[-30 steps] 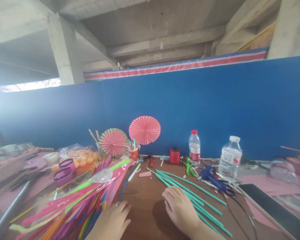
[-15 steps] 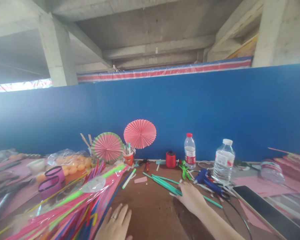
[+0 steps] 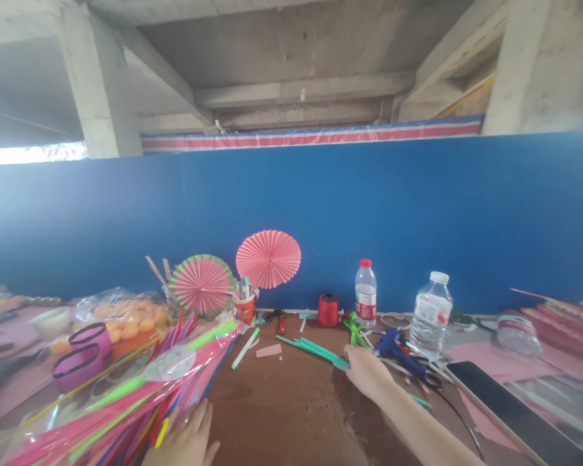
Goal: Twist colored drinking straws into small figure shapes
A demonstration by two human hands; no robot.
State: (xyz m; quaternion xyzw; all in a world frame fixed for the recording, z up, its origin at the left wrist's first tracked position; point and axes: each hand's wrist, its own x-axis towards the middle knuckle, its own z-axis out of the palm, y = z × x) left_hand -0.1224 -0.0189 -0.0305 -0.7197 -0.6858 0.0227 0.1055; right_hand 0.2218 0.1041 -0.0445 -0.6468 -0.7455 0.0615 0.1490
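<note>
My right hand (image 3: 366, 372) is at the right of the brown table, fingers curled round the near ends of several teal green strips (image 3: 315, 349). Those strips lie slanted, their far ends pointing left and away; I cannot tell if they are pipe cleaners. One more teal piece (image 3: 420, 401) shows past my right wrist. Low on the left, my left hand (image 3: 187, 437) rests beside a plastic-wrapped bundle of colourful pipe cleaners (image 3: 140, 382). Its fingers are stretched out with the thumb apart, and it holds nothing.
Two pleated paper fans (image 3: 269, 259) stand at the back by a cup of pens (image 3: 245, 307). Right of them are a red thread spool (image 3: 328, 310), two water bottles (image 3: 430, 317), a blue glue gun (image 3: 398, 349) and a phone (image 3: 515, 408). Purple rings (image 3: 80, 369) lie left.
My left hand has slid left and toward me, onto the edge of the bundle. My right hand stays at the teal strips, which now lie closer together. The view has shifted slightly.
</note>
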